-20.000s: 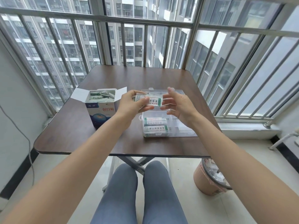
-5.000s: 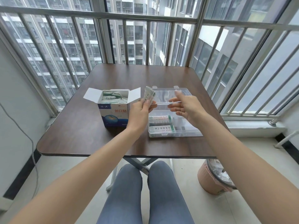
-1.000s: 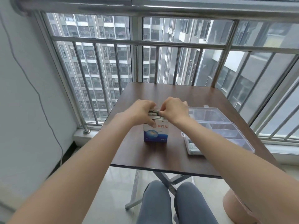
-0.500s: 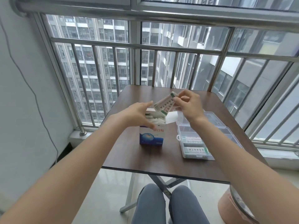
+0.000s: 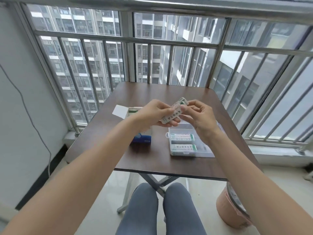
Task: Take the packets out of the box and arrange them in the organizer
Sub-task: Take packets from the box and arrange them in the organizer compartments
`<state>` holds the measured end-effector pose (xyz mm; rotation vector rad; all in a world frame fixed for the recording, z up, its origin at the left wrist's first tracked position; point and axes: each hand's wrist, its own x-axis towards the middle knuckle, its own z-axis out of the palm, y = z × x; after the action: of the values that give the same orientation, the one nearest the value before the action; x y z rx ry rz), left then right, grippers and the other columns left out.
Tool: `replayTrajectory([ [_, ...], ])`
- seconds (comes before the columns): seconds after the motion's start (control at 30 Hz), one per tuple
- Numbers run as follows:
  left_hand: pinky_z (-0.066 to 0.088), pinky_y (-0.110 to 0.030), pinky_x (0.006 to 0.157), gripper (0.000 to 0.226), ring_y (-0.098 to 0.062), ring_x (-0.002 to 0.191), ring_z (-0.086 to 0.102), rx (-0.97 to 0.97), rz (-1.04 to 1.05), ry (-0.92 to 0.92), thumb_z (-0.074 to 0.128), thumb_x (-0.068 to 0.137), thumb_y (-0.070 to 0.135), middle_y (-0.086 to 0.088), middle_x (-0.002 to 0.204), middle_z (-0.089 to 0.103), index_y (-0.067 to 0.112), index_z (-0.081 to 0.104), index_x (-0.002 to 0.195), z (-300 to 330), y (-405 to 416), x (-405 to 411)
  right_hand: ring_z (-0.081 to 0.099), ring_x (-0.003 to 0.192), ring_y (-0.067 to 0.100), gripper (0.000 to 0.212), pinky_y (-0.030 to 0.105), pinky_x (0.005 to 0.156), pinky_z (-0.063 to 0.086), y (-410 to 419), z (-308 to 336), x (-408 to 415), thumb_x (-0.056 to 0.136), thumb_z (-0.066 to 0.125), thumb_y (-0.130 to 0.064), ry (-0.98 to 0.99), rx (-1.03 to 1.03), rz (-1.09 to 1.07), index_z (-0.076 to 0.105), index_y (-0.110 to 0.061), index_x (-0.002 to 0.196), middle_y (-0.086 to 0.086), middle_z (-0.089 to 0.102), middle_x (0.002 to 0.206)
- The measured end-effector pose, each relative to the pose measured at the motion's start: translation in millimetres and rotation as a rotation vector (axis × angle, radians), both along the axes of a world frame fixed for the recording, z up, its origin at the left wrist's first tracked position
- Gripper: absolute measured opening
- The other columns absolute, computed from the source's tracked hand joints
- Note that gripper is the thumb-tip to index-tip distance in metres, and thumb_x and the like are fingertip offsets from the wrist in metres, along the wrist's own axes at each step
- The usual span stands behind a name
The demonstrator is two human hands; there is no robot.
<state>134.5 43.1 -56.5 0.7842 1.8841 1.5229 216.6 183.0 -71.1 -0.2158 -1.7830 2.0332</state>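
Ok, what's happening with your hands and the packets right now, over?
Left hand and right hand both pinch one stack of packets above the organizer. Two stacks already in. Box open. Nothing in the way.

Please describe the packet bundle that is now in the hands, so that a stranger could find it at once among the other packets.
Above the brown table, between the blue box and the clear organizer, both hands hold one bundle in the air. The left hand grips its near end, the right hand its far end. Unlike the two bundles lying flat in the organizer, it is lifted and tilted.

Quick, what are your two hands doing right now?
Left hand: holding the packets.
Right hand: pinching the same packets.
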Motion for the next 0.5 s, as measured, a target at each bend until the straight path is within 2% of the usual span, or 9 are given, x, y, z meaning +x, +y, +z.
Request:
replayTrajectory([
  [0.13, 0.057, -0.023, 0.064, 0.012, -0.015, 0.068, 0.071, 0.115, 0.086, 0.053, 0.059, 0.091, 0.013, -0.007, 0.078, 0.071, 0.004, 0.065, 0.097, -18, 22, 20, 0.068, 0.074, 0.020, 0.015, 0.026, 0.072, 0.058, 18, -8, 14, 0.080, 0.069, -0.001, -0.071, 0.042, -0.048, 0.062, -0.005, 0.093, 0.013, 0.069, 0.085],
  [0.23, 0.058, -0.029, 0.067, 0.005, -0.021, 0.068, 0.071, 0.188, 0.167, 0.048, 0.067, 0.085, 0.008, -0.007, 0.078, 0.069, 0.006, 0.065, 0.089, -30, 31, 29, 0.068, 0.073, 0.018, 0.026, 0.027, 0.071, 0.058, 31, -10, 23, 0.076, 0.072, 0.002, -0.130, 0.064, -0.044, 0.063, -0.002, 0.100, 0.014, 0.066, 0.085],
  [0.37, 0.060, -0.033, 0.069, 0.012, -0.025, 0.073, 0.072, 0.170, 0.235, 0.038, 0.072, 0.080, 0.009, -0.009, 0.087, 0.071, 0.006, 0.065, 0.090, -39, 36, 33, 0.069, 0.075, 0.022, 0.023, 0.026, 0.068, 0.058, 40, -12, 30, 0.075, 0.071, 0.007, -0.170, 0.087, -0.030, 0.065, -0.004, 0.093, 0.015, 0.066, 0.083],
  [0.5, 0.059, -0.029, 0.066, 0.006, -0.016, 0.072, 0.069, 0.166, 0.265, 0.064, 0.061, 0.090, 0.012, -0.008, 0.084, 0.068, 0.009, 0.066, 0.091, -44, 38, 32, 0.069, 0.074, 0.021, 0.020, 0.025, 0.069, 0.059, 41, -17, 31, 0.074, 0.071, 0.009, -0.178, 0.075, -0.065, 0.064, -0.003, 0.089, 0.015, 0.067, 0.081],
])
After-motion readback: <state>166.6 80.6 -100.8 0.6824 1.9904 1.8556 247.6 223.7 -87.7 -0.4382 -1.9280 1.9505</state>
